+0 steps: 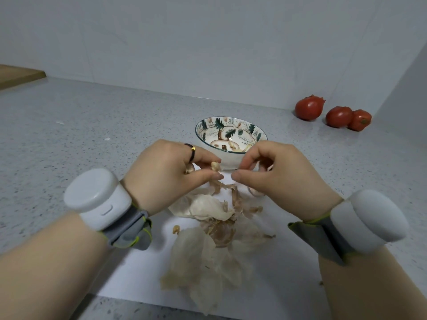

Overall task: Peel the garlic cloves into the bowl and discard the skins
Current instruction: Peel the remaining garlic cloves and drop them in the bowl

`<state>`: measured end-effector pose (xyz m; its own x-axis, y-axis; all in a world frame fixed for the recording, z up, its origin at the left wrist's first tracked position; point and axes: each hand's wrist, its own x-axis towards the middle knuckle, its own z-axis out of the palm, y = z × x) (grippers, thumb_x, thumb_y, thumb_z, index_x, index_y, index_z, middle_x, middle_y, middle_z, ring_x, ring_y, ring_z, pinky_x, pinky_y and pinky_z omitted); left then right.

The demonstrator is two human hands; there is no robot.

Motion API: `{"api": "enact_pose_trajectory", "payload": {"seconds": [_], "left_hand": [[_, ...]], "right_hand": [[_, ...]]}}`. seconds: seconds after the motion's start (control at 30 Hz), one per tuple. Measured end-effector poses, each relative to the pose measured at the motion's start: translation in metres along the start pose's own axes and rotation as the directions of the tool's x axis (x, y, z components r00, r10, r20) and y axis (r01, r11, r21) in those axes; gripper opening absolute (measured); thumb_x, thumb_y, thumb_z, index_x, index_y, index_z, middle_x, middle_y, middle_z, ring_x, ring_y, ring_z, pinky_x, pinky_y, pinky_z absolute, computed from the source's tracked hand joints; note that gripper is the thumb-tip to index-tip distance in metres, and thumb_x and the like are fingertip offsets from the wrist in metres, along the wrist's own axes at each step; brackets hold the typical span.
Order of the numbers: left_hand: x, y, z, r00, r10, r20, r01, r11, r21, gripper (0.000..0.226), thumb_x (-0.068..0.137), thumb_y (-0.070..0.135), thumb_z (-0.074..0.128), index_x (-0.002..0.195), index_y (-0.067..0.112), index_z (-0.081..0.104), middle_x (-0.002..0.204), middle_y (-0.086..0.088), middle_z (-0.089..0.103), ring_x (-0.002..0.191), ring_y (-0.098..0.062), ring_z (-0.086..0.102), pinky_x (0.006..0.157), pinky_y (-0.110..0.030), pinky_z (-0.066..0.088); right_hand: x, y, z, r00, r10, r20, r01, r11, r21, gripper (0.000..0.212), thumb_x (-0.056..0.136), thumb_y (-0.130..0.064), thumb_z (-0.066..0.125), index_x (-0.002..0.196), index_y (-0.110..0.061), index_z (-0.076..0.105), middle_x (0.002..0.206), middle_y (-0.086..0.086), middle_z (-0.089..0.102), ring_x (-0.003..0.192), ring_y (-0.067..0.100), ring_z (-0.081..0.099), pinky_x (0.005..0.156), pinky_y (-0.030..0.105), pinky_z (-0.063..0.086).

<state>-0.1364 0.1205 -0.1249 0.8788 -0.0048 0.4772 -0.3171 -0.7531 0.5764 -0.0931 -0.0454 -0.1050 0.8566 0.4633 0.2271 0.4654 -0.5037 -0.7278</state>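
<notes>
My left hand (166, 172) pinches a small garlic clove (215, 166) between thumb and fingers, just in front of the patterned bowl (231, 135). My right hand (275, 174) hovers close to the clove with its fingers curled and its thumb pointing left; I cannot see anything held in it. A pile of papery garlic skins (208, 245) lies on a white sheet (143, 269) below both hands. Another clove (255, 192) peeks out under my right hand. A pale piece lies inside the bowl, partly hidden.
Three red tomatoes (309, 107) (339, 116) (360, 120) sit at the back right by the wall corner. A wooden board (16, 75) lies at the far left edge. The speckled grey counter (80, 125) stretches to the left.
</notes>
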Motion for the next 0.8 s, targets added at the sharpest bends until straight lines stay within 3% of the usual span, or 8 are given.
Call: {"api": "enact_pose_trajectory", "payload": {"seconds": [0.07, 0.13, 0.2, 0.3, 0.43, 0.6, 0.8], "left_hand": [[0.0, -0.001, 0.001, 0.997, 0.078, -0.002, -0.077, 0.995, 0.069, 0.047, 0.06, 0.057, 0.046, 0.084, 0.027, 0.073, 0.063, 0.016, 0.069, 0.072, -0.002, 0.055, 0.055, -0.024, 0.045], [-0.001, 0.0, 0.001, 0.992, 0.129, 0.002, -0.128, 0.986, 0.106, 0.042, 0.064, 0.053, 0.045, 0.082, 0.027, 0.073, 0.064, 0.007, 0.07, 0.075, -0.005, 0.054, 0.051, -0.025, 0.042], [-0.002, 0.001, 0.002, 0.988, 0.157, -0.007, -0.154, 0.978, 0.139, 0.036, 0.067, 0.049, 0.046, 0.081, 0.029, 0.072, 0.063, 0.006, 0.07, 0.074, -0.006, 0.054, 0.063, -0.031, 0.04], [-0.002, 0.001, 0.003, 0.979, 0.204, -0.015, -0.198, 0.962, 0.187, 0.034, 0.069, 0.046, 0.047, 0.082, 0.027, 0.073, 0.064, 0.007, 0.07, 0.074, -0.006, 0.052, 0.066, -0.031, 0.039], [-0.001, 0.001, 0.004, 0.967, 0.247, -0.055, -0.239, 0.963, 0.123, 0.033, 0.069, 0.044, 0.052, 0.08, 0.021, 0.073, 0.064, 0.017, 0.057, 0.066, 0.002, 0.048, 0.057, -0.018, 0.04], [-0.002, 0.0, 0.002, 0.954, 0.292, -0.066, -0.288, 0.955, 0.064, 0.03, 0.066, 0.038, 0.058, 0.077, 0.015, 0.073, 0.067, 0.018, 0.054, 0.069, 0.003, 0.052, 0.061, -0.001, 0.036], [-0.002, -0.002, 0.001, 0.954, 0.292, -0.061, -0.28, 0.948, 0.153, 0.033, 0.066, 0.043, 0.055, 0.075, 0.018, 0.074, 0.053, 0.001, 0.066, 0.067, -0.006, 0.052, 0.052, -0.013, 0.038]], "right_hand": [[-0.002, -0.005, 0.004, 1.0, 0.008, 0.024, -0.011, 0.988, 0.152, 0.015, 0.072, -0.022, 0.069, 0.065, -0.01, 0.063, 0.054, -0.002, 0.051, 0.044, 0.003, 0.041, 0.044, 0.01, 0.032], [-0.002, -0.005, 0.009, 0.999, 0.031, 0.034, -0.038, 0.977, 0.209, 0.023, 0.073, -0.028, 0.066, 0.067, -0.006, 0.064, 0.056, 0.002, 0.053, 0.047, 0.006, 0.043, 0.043, 0.013, 0.034], [-0.002, -0.005, 0.013, 0.997, 0.052, 0.051, -0.062, 0.971, 0.233, 0.023, 0.074, -0.029, 0.066, 0.067, -0.007, 0.065, 0.055, 0.001, 0.055, 0.049, 0.006, 0.047, 0.047, 0.015, 0.039], [-0.002, -0.003, 0.015, 0.994, 0.067, 0.089, -0.09, 0.957, 0.277, 0.018, 0.076, -0.023, 0.064, 0.066, -0.008, 0.067, 0.055, 0.0, 0.058, 0.052, 0.007, 0.05, 0.055, 0.022, 0.043], [-0.002, -0.003, 0.012, 0.988, 0.042, 0.149, -0.093, 0.928, 0.359, 0.015, 0.078, -0.014, 0.061, 0.068, -0.006, 0.068, 0.056, 0.002, 0.06, 0.053, 0.01, 0.052, 0.054, 0.019, 0.046], [-0.003, -0.006, 0.008, 0.978, -0.021, 0.208, -0.062, 0.921, 0.384, 0.013, 0.08, -0.008, 0.058, 0.072, -0.007, 0.068, 0.058, 0.004, 0.06, 0.053, 0.004, 0.054, 0.055, 0.013, 0.047], [-0.003, -0.005, 0.009, 0.975, -0.023, 0.222, -0.046, 0.954, 0.298, 0.013, 0.082, -0.009, 0.056, 0.077, -0.008, 0.068, 0.057, 0.001, 0.058, 0.053, 0.004, 0.052, 0.055, 0.013, 0.045]]}}
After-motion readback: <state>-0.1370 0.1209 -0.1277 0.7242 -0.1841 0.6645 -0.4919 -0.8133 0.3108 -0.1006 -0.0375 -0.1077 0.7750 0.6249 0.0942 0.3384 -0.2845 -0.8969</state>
